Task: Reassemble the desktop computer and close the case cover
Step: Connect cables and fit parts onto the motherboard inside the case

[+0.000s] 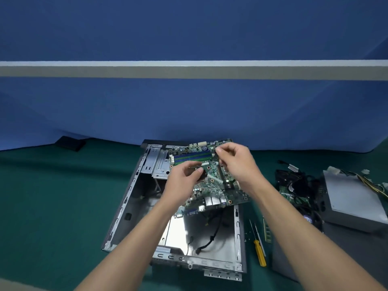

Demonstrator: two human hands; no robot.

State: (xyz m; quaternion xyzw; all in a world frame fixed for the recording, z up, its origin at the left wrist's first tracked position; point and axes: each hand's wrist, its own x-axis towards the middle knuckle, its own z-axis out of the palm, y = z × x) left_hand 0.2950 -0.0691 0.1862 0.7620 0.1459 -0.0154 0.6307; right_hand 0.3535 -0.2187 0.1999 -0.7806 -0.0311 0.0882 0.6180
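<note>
Nearest us, the open grey metal computer case lies flat on the dark green mat, with a yellow-handled screwdriver just beside its right wall. Over the case's far half we hold the green motherboard tilted. Our left hand curls fingers and thumb onto its middle, and our right hand pinches it near the far edge. Farther right sits a grey boxy power supply.

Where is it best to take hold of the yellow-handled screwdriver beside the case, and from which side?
Grip the yellow-handled screwdriver by its handle, from above at its near end. It lies flat, shaft pointing away, with the computer case on its left and a second slim tool close on its right, so side approaches look cramped.
</note>
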